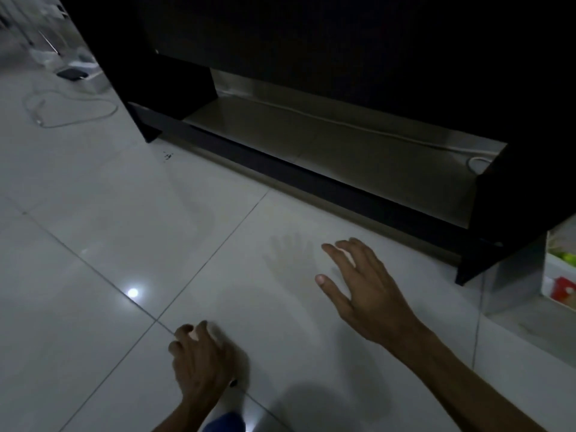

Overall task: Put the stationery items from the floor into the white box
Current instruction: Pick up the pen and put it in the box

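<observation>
The right hand (358,285) is hovering spread open and empty over the pale glossy tiled floor (109,229), near the black cabinet base (311,179). The left hand (202,360) is curling its fingers against the tiles; whether it is gripping anything, I cannot tell. The white box (558,275), holding colourful items, is sitting far right, well apart from both hands.

glossy tiled floor (124,213), matt cabinet (343,42)
</observation>
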